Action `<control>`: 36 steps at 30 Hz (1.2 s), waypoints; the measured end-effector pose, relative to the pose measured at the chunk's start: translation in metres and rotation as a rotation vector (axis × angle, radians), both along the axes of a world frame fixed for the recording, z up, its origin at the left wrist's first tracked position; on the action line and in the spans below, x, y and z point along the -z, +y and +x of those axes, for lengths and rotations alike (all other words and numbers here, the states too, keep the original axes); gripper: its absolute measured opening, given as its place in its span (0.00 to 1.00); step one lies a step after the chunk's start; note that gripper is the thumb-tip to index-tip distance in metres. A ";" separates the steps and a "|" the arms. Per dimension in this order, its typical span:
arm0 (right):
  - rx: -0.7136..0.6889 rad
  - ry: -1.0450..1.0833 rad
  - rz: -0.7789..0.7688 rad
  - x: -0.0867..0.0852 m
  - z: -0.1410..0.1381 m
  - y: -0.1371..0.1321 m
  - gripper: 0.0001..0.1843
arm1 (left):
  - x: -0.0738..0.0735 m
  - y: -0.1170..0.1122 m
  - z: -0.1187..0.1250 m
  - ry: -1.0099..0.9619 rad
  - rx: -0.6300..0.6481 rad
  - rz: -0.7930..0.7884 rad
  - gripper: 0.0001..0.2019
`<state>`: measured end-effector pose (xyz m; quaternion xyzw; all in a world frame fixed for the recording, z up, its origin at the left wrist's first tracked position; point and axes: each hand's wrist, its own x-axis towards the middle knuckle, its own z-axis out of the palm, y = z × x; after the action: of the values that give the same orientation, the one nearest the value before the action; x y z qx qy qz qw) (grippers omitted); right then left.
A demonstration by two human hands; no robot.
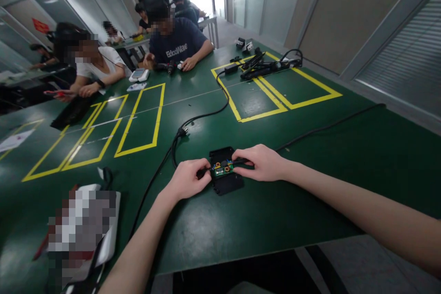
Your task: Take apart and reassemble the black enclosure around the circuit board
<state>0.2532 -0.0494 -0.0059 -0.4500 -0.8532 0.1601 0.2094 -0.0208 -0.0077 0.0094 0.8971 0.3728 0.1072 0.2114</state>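
An opened black plastic case (228, 185) lies on the green table in front of me, its two halves spread above and below. Across its middle sits a small green circuit board (219, 172) with copper-coloured coils. At the board's left end, my left hand (189, 178) pinches a black cable, most of whose grip point is hidden by the fingers. My right hand (262, 163) has its thumb and fingers closed round another black cable (242, 161) at the right end. Thin blue wires show beside the board.
Black cords run left, past a plug (182, 132), and right (327, 125) across the table. Yellow tape rectangles (156, 119) mark its surface. A bundle of black adapters (265, 68) lies far right. Two people sit opposite, working. A white-edged, blurred object (115, 220) lies near left.
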 end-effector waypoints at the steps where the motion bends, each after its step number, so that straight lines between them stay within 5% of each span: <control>1: 0.004 0.006 0.009 0.001 0.000 0.000 0.11 | 0.000 0.000 0.000 -0.010 0.000 -0.001 0.07; 9: -0.023 0.156 0.077 0.004 0.008 -0.004 0.11 | -0.006 -0.007 0.001 -0.162 0.028 0.019 0.08; 19: -0.212 0.094 0.018 -0.002 0.010 -0.014 0.09 | -0.010 -0.014 0.005 -0.160 0.147 -0.179 0.04; 27: -0.068 0.092 -0.013 0.004 0.007 -0.011 0.10 | -0.005 -0.008 0.004 -0.077 0.037 0.034 0.06; 36: -0.133 0.106 0.006 0.002 0.011 -0.011 0.17 | -0.007 -0.011 0.003 -0.145 0.104 0.077 0.07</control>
<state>0.2638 -0.0607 -0.0079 -0.3825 -0.8694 0.1947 0.2447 -0.0178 -0.0188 0.0164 0.9126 0.3050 0.1751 0.2086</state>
